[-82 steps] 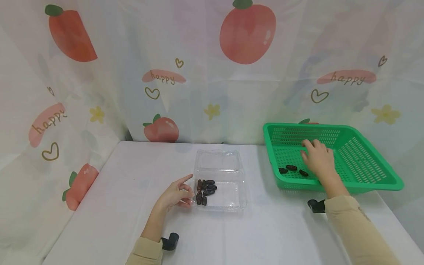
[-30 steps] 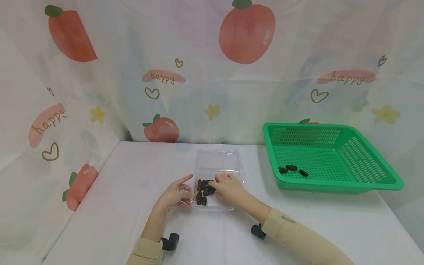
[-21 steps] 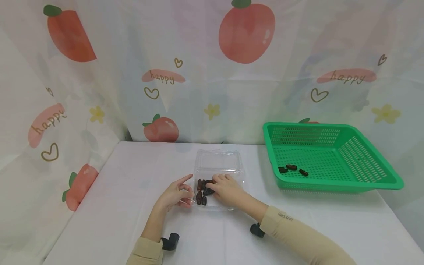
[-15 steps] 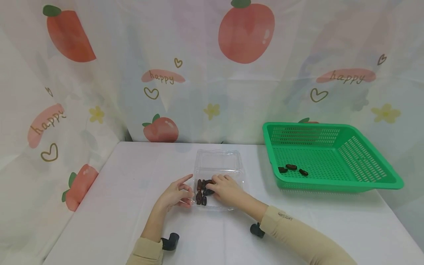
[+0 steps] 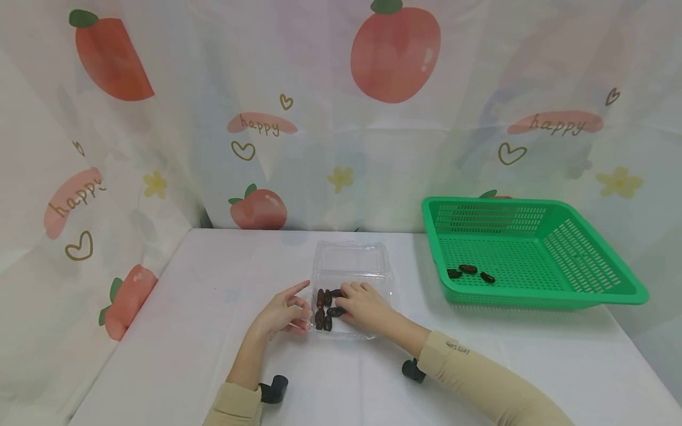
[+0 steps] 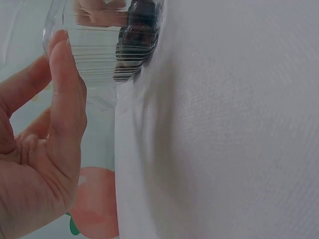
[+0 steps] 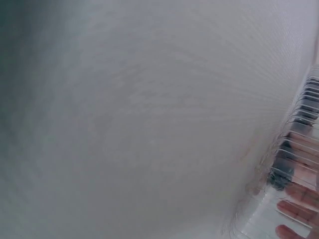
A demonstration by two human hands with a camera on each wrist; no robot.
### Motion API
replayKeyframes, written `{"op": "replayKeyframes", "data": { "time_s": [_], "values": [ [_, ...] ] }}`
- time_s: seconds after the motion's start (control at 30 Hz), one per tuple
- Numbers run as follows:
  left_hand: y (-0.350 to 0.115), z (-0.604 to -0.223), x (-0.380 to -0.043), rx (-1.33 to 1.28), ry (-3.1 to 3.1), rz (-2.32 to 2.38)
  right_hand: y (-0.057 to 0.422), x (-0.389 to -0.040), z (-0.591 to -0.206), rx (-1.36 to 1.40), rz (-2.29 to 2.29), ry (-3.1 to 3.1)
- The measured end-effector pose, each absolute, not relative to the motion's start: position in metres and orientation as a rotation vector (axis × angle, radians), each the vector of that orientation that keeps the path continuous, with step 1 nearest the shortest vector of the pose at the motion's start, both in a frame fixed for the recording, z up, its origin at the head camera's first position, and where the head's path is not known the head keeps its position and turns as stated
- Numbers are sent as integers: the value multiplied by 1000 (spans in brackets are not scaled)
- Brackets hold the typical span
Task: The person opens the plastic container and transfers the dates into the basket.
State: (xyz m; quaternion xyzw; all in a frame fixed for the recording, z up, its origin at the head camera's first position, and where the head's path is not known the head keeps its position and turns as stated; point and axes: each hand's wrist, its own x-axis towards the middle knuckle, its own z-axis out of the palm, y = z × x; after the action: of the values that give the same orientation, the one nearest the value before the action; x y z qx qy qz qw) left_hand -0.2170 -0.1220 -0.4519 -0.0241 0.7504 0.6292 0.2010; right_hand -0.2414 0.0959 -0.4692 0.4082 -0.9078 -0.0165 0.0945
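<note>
In the head view my left hand [image 5: 285,312] is at the left wall of a clear plastic clamshell box [image 5: 367,335], its index finger stretched out. Close up in the left wrist view, the left fingers [image 6: 67,94] touch the box's rim. Several brown dates [image 5: 319,319] lie in the left part of the box. My right hand [image 5: 367,306] reaches into the box over the dates; two dates, one at the back [image 5: 336,293] and another in front [image 5: 335,311], stick out from under it. The back of the hand hides whether its fingertips grip a date.
A green plastic basket [image 5: 554,299] stands at the right with three dates [image 5: 469,269] near its left front corner. The box's lid [image 5: 351,257] stands open at the back. A printed curtain [image 5: 399,165] rises behind the white tabletop [image 5: 229,260].
My right hand has come from the green basket to the clear box. Over the last half second the dates by its fingertips have shifted slightly apart. The left hand has stayed put.
</note>
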Motion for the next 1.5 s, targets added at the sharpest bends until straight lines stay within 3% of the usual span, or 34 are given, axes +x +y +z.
{"op": "replayKeyframes", "data": {
  "time_s": [0.8, 1.5],
  "values": [
    [-122, -451, -217, -64, 2077, 1764, 98, -244, -464, 1144, -40, -2578],
    [-123, -453, -218, -55, 2110, 1733, 150, -260, -410, 973, -75, -2449]
  ]
}}
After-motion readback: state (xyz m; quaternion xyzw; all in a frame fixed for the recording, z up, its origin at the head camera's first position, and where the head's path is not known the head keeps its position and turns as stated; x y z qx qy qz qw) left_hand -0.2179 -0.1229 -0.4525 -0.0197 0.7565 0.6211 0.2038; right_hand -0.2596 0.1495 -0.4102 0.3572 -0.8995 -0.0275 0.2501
